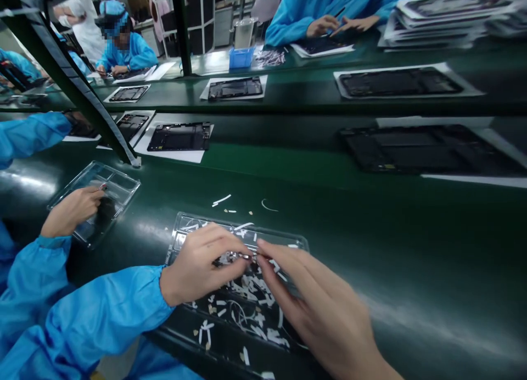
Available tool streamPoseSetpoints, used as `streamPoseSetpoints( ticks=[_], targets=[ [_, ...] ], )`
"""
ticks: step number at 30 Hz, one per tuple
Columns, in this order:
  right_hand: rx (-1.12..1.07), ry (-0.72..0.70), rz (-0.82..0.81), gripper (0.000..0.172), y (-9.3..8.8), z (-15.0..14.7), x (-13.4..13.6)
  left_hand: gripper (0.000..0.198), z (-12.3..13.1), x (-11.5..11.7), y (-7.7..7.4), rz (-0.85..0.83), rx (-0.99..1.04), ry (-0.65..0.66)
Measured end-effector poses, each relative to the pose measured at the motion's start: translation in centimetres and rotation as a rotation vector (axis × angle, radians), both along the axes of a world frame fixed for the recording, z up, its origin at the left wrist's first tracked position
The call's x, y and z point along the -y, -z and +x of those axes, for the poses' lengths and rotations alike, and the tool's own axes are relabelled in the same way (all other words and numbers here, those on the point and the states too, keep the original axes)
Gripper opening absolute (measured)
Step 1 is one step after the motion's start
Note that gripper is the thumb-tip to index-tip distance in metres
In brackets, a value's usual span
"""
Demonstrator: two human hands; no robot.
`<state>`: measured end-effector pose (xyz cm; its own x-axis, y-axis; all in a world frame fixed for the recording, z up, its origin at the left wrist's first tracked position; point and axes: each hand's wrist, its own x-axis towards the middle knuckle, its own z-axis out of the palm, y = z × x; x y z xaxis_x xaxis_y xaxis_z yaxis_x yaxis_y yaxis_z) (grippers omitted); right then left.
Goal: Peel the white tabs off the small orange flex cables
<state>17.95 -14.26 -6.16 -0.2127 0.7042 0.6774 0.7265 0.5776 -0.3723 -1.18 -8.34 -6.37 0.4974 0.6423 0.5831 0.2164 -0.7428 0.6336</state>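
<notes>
My left hand (208,262) pinches a small shiny metallic part (242,255) between thumb and forefinger. At the end of that part, the thumb and fingers of my right hand (313,297) are pressed close together, on the same piece as far as I can tell. Its exact kind is too small to make out. Beneath both hands lies a clear plastic tray (288,239), partly hidden by them. White strips and scraps (255,289) are strewn in the tray and on the surface in front of it.
To the left, a co-worker's hand (76,207) is over another clear tray (123,177). Dark tablet-like panels (179,137) on white sheets line the green bench (411,232), with a large panel (432,146) at right. A slanted post (82,89) stands at left. Co-workers sit across.
</notes>
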Motion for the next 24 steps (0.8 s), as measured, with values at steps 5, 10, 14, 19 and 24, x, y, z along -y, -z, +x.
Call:
streamPoseSetpoints(
  ticks=[5,10,14,19,24],
  targets=[
    [0.075,0.042,0.037,0.012,0.2,-0.2,-0.3,0.005,0.2,0.1,0.0,-0.049,-0.010,-0.011],
    [0.164,0.064,0.081,0.010,0.6,-0.3,-0.4,0.004,0.2,0.1,0.1,-0.058,-0.017,-0.013],
    [0.217,0.100,0.136,0.012,0.4,-0.3,-0.2,0.003,0.2,0.2,0.1,-0.175,0.008,-0.009],
    [0.313,0.159,0.203,0.009,0.0,-0.5,0.2,0.007,0.2,0.4,0.2,-0.713,0.064,0.069],
    [0.332,0.146,0.229,0.009,0.2,-1.1,0.3,0.013,0.4,0.2,0.5,-1.013,0.223,0.085]
  ],
)
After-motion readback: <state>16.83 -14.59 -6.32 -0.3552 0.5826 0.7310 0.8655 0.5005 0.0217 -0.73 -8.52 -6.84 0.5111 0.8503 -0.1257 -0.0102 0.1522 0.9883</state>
